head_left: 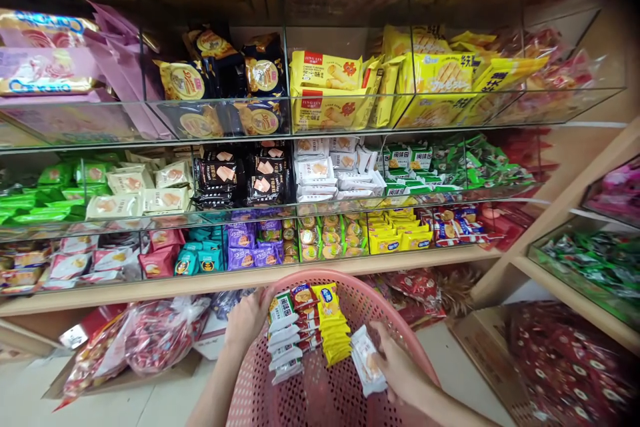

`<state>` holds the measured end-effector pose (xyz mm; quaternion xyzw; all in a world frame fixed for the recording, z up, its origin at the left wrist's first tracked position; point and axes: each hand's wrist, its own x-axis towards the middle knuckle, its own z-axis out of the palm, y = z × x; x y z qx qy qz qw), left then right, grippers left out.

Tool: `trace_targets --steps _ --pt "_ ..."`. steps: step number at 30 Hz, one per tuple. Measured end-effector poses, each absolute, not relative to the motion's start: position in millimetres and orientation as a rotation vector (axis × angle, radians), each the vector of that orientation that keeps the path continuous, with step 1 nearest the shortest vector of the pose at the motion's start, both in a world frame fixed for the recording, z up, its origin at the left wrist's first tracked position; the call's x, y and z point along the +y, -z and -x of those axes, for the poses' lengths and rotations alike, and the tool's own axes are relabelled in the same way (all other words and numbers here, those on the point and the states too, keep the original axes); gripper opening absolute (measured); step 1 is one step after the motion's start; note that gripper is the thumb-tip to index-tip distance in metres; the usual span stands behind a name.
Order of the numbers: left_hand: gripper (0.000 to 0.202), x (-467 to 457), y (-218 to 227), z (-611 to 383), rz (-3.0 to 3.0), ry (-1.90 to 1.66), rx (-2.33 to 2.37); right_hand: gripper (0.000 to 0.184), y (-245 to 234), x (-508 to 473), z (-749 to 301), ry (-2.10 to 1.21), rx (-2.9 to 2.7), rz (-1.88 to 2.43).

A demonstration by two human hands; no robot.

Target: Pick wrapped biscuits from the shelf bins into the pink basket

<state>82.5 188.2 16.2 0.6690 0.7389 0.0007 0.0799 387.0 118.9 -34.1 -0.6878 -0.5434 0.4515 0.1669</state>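
A pink perforated plastic basket (400,319) stands in front of the lowest shelf. My left hand (251,315) is closed on its rim at the left. Inside, rows of small snack packets lie overlapping: green and white packets (285,340) at the left, red and blue packets (306,317) in the middle and yellow packets (333,327) beside them. White wrapped snack packets (367,361) are gripped in my right hand (393,361), within the basket at its right side. How many packets it holds is hard to tell.
Glass-fronted shelves hold black packets (219,177), white packets (315,170), purple packets (255,243) and yellow bags (327,73). Below at the left sit plastic bags of red sweets (155,340); at the right, a cardboard box (483,347) with red packets. A wooden side shelf (575,293) borders the right.
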Motion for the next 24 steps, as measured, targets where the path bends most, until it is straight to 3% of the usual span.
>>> trace_targets --steps 14,20,24 --pt "0.054 188 -15 -82 -1.996 -0.098 2.224 0.056 39 120 -385 -1.276 -1.866 2.072" --pt "0.056 189 -14 -82 -2.008 -0.098 2.225 0.039 50 121 -384 -1.117 -1.939 2.039" --pt "0.057 189 -14 -82 -2.019 -0.094 2.224 0.029 30 116 -383 -1.013 -2.055 2.058"
